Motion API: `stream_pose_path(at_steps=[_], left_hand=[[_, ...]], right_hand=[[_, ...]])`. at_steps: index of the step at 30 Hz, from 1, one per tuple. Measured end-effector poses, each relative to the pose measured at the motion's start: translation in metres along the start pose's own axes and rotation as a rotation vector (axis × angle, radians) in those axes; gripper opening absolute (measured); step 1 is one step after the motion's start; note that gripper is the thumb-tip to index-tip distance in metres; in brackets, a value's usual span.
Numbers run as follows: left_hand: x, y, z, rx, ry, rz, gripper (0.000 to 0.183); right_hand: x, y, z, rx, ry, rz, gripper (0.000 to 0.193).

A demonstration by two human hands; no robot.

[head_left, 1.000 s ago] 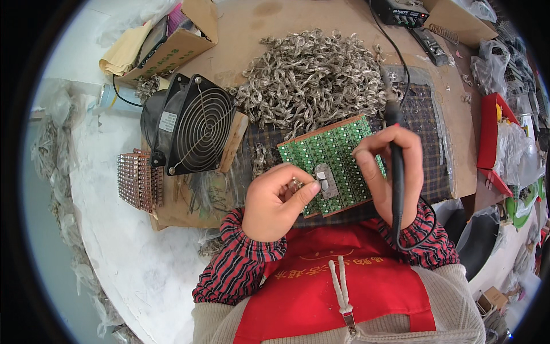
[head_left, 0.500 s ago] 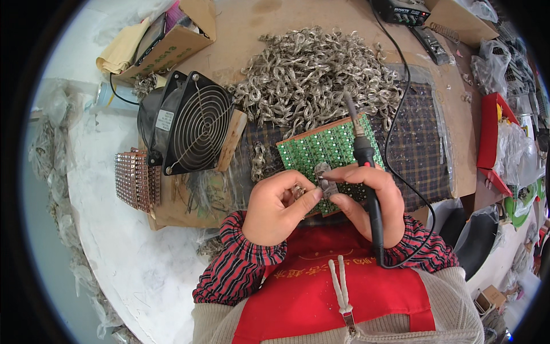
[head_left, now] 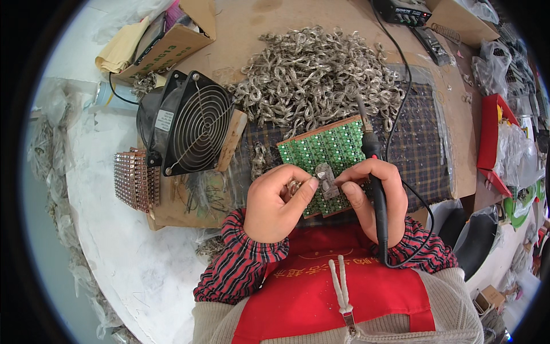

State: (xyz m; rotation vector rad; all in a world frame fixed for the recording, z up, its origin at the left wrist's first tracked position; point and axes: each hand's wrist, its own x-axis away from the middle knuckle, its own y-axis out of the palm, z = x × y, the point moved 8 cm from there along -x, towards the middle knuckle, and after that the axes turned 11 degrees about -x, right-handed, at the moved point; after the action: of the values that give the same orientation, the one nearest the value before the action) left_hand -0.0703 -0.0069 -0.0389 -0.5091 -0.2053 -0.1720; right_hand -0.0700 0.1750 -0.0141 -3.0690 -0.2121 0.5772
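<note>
My left hand [head_left: 276, 203] is closed, thumb against forefinger, around a small coiled wire bundle [head_left: 293, 187]; part of the bundle is hidden in the palm. My right hand [head_left: 382, 192] has a black-handled soldering iron [head_left: 378, 209] resting along its fingers, the metal tip pointing away over the wire pile. Below both hands lies a stack of green circuit boards [head_left: 323, 146], sitting at a slight angle. Between my fingertips, over the near part of the boards, is a small greyish shiny piece [head_left: 326, 180]; its kind is unclear. The right fingertips are close to its right side.
A large heap of looped silvery wire bundles [head_left: 315, 74] is behind the boards. To the left stands a black fan [head_left: 200, 126], with reddish-brown board strips [head_left: 136, 179] beside it. The iron's cable [head_left: 408, 74] runs to a black control box [head_left: 403, 10]. A red box [head_left: 492, 137] is at right.
My right hand has drawn slightly right, away from my left fingertips, and the iron's tip has swung right. The shiny piece shows more fully. My left hand has barely moved.
</note>
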Motion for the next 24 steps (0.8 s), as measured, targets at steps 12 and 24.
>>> stream_pose_path(at_steps=[12,24], left_hand=[[-0.003,0.003,0.014,-0.262,0.132,0.108,0.013],[0.010,-0.036,-0.019,-0.262,0.061,0.278,0.009]], right_hand=[[0.005,-0.001,0.006,-0.157,0.068,-0.011,0.023],[0.007,0.016,-0.018,0.083,-0.120,-0.352,0.042]])
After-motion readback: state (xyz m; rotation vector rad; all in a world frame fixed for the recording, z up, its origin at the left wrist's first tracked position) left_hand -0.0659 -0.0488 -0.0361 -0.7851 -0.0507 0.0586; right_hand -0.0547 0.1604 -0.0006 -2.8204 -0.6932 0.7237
